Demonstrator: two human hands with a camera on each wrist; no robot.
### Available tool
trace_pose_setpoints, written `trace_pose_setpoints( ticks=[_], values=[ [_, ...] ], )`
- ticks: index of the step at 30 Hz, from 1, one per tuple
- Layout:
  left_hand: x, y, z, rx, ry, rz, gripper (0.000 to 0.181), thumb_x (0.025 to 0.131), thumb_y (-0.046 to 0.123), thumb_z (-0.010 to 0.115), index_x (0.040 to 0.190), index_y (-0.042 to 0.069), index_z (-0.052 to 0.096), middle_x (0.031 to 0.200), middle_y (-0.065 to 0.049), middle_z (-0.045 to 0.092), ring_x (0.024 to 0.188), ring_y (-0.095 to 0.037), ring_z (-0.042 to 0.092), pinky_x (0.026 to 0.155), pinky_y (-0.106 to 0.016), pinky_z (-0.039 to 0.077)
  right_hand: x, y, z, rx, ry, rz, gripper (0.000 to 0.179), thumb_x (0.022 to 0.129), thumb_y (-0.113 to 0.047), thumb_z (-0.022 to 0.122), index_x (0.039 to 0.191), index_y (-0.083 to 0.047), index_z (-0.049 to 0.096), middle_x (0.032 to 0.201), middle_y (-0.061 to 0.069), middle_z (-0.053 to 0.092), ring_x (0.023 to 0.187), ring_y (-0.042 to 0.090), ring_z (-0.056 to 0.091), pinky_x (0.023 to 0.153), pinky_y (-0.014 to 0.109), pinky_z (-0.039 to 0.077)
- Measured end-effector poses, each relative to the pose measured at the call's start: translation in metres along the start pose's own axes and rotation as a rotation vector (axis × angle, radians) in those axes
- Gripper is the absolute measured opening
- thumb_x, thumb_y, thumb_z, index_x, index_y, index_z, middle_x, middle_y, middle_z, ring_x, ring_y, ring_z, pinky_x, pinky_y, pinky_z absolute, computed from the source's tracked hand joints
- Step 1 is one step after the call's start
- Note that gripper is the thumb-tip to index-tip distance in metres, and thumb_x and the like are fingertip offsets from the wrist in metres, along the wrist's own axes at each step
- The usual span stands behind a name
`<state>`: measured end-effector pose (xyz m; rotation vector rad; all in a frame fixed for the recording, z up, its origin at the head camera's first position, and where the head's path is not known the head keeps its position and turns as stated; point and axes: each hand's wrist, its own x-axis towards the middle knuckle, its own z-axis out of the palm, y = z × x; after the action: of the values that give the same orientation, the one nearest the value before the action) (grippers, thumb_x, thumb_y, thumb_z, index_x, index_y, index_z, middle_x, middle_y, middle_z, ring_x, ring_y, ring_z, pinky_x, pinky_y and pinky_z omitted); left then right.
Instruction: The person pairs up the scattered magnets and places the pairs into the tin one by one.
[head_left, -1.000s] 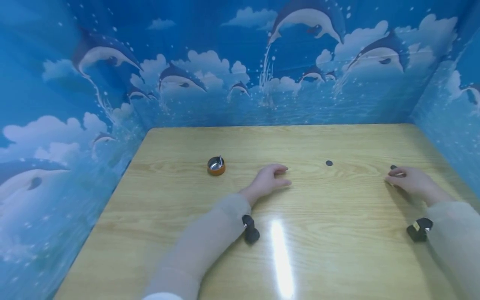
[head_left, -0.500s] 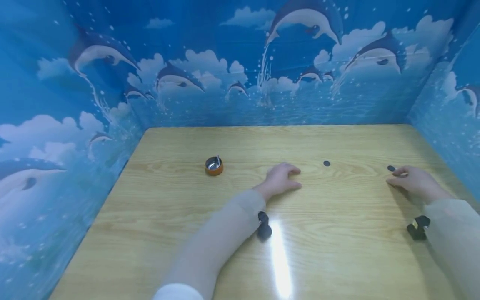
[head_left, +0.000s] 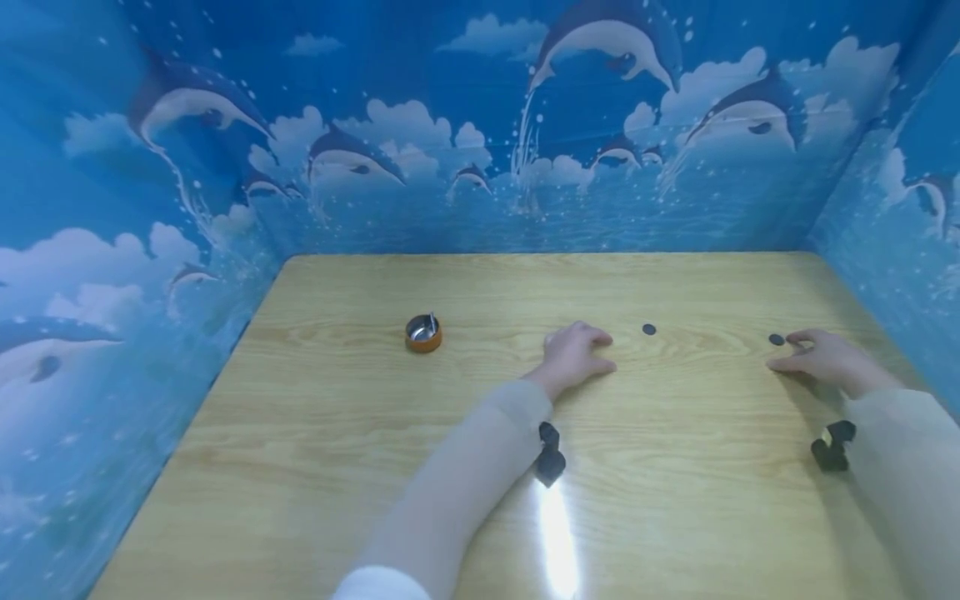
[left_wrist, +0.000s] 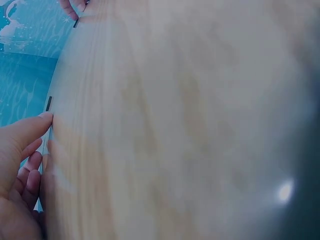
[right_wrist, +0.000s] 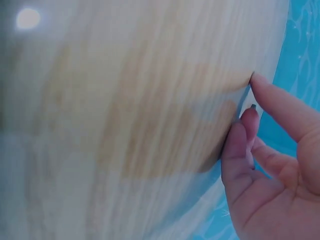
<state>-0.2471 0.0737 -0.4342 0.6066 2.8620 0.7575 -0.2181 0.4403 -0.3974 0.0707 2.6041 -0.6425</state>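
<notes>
My left hand [head_left: 577, 357] hovers low at the middle of the table, thumb and fingers spread apart with nothing between them. Just beyond its fingertips lies a small flat dark disc [head_left: 649, 329]. The left wrist view shows this disc [left_wrist: 49, 103] edge-on near the thumb. A second dark disc [head_left: 776, 340] lies at the right, by the index finger of my right hand [head_left: 825, 360]. That hand's thumb and index finger stand apart, fingertips at the wood; whether a finger touches the disc I cannot tell. The right wrist view shows a dark edge [right_wrist: 253, 106] beyond the fingers.
A small round orange bowl [head_left: 423, 333] with a shiny metal inside stands left of my left hand, a thin stick-like piece leaning in it. The wood-grain table [head_left: 315, 433] meets a blue dolphin-print curtain [head_left: 420, 217] at the back and sides.
My left hand has moved right, closer to the nearer disc. My right thumb and index finger have spread apart, and the disc beside them shows more fully. The head view has shifted slightly.
</notes>
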Motion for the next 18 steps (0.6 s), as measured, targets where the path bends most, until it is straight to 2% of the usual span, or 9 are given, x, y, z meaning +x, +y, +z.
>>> trace_pose_setpoints(
  ticks=[4, 8, 18],
  values=[
    [0.003, 0.005, 0.001, -0.002, -0.001, -0.012, 0.045, 0.079, 0.042, 0.072, 0.121, 0.028, 0.062, 0.117, 0.011, 0.058, 0.108, -0.008, 0.05, 0.093, -0.033, 0.034, 0.001, 0.002, -0.001, 0.013, -0.034, -0.01, 0.095, 0.089, -0.051, 0.054, 0.137, 0.018, 0.009, 0.13, 0.048, 0.011, 0.114, 0.064, 0.018, 0.087, 0.07, 0.028],
    [0.005, 0.007, 0.001, 0.011, -0.006, -0.03, 0.048, 0.078, 0.044, 0.072, 0.122, 0.029, 0.061, 0.118, 0.011, 0.058, 0.109, -0.008, 0.05, 0.093, -0.033, 0.034, 0.001, -0.002, -0.001, 0.018, -0.042, -0.038, 0.094, 0.09, -0.048, 0.054, 0.138, 0.017, 0.007, 0.13, 0.049, 0.012, 0.114, 0.063, 0.022, 0.087, 0.069, 0.029],
    [0.016, 0.013, 0.002, 0.021, -0.042, -0.079, 0.062, 0.077, 0.049, 0.071, 0.133, 0.031, 0.051, 0.118, 0.013, 0.057, 0.11, -0.01, 0.05, 0.093, -0.032, 0.033, 0.0, -0.004, 0.003, -0.073, 0.001, -0.113, 0.081, 0.094, -0.041, 0.051, 0.136, 0.018, 0.015, 0.125, 0.048, 0.031, 0.111, 0.062, 0.032, 0.087, 0.069, 0.031]
  ],
)
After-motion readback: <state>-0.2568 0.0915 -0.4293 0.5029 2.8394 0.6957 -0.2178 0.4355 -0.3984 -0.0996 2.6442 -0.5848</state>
